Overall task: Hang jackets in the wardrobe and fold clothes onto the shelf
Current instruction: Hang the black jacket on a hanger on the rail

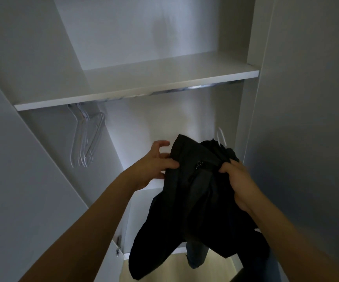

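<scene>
A black jacket (195, 200) with a zip hangs in front of the open white wardrobe, on a white hanger whose hook (221, 137) sticks up above the collar. My left hand (154, 165) grips the jacket's left shoulder with thumb and fingers. My right hand (237, 180) grips the bunched fabric at the right shoulder. The sleeves dangle down toward the floor. The metal hanging rail (184, 89) runs under the shelf (136, 88), above the jacket.
Several empty clear hangers (85, 139) hang at the rail's left end. The wardrobe's side panels stand left (32, 159) and right (306, 119). A lower shelf edge (154, 185) shows behind the jacket, and pale flooring (174, 269) lies below.
</scene>
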